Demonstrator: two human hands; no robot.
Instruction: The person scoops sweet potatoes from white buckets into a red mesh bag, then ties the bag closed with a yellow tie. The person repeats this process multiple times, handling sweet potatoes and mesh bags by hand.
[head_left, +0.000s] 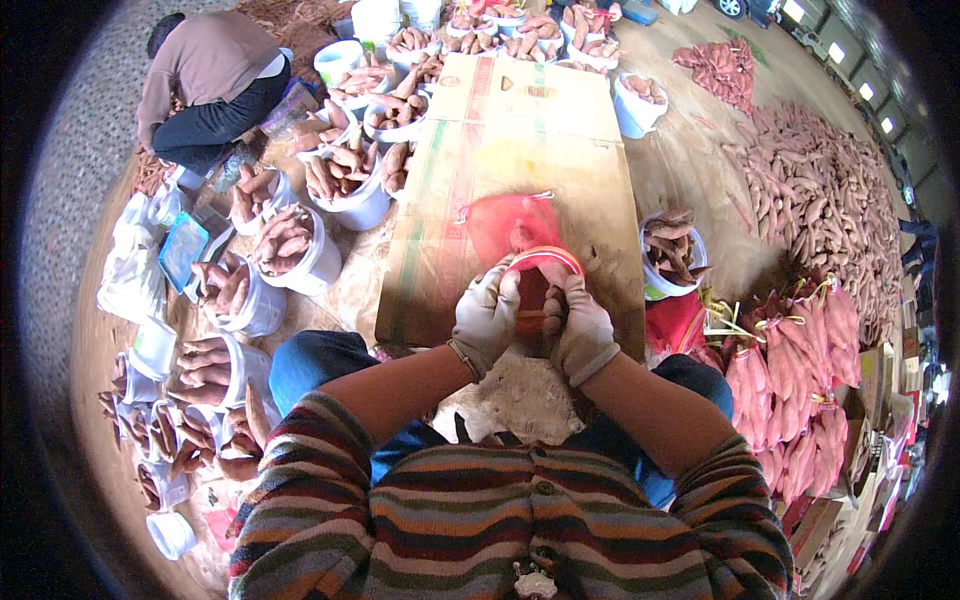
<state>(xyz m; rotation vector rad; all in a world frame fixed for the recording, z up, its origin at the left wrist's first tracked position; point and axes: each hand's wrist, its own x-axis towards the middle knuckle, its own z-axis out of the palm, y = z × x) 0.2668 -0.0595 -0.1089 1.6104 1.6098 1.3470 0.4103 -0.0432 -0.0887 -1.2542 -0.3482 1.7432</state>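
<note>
A red mesh bag [500, 228] lies over the near end of the cardboard-covered table, its mouth stretched wide toward me. My left hand [482, 312], in a whitish work glove, pinches the left side of the bag's rim. On the right side of the rim, my gloved right hand [584, 335] has its fingers closed around the edge. A pale and orange band arches along the rim between both hands. Something reddish shows faintly through the mesh; whether it is a sweet potato I cannot tell.
White buckets of sweet potatoes [358, 205] crowd the left side, and another bucket [668, 262] stands right of the cardboard [580, 165]. Filled red mesh bags [780, 385] stand at my right, before a large sweet potato heap [820, 185]. A person [215, 75] crouches at the far left.
</note>
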